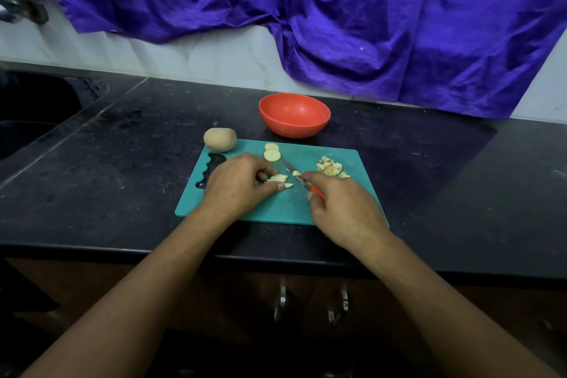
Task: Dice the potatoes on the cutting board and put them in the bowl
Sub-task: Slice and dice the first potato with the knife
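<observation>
Mid-dicing, my left hand point(242, 184) pinched a potato slice point(277, 178), my right hand point(343, 202) clasped the knife point(291, 167); crosscuts seemed next, bowl point(294, 115) at twelve o'clock.

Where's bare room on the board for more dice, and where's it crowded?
Bare: the far right corner of the board beyond the diced pile, and the near strip between left hand and right hand. Crowded: the middle, where the left pinches a piece, the right grips the knife, and slices lie behind.
</observation>
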Demonstrator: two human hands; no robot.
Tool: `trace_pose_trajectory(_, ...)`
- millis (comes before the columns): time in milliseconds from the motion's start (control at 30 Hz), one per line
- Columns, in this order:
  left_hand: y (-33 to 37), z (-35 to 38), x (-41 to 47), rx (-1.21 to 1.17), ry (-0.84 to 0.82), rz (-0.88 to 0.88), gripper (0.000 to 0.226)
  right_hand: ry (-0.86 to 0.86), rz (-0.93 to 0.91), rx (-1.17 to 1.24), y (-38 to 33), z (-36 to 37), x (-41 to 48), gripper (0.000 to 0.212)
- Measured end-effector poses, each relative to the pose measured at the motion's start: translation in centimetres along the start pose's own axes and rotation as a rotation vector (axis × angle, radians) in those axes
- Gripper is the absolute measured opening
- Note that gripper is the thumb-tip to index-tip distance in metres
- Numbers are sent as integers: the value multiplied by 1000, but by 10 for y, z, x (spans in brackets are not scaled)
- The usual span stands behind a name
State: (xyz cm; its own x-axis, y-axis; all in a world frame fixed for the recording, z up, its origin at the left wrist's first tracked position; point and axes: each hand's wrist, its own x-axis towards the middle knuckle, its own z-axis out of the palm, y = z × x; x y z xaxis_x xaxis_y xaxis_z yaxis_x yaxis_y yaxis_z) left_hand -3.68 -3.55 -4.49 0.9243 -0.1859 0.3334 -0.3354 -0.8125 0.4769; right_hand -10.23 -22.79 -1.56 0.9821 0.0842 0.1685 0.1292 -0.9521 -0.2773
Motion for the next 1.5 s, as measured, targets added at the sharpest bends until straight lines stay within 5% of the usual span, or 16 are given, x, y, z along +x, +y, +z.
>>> trace_pose_trajectory(1500, 2, -5, 1, -69, -68, -97, 25, 73, -9, 40, -20, 10, -12, 45)
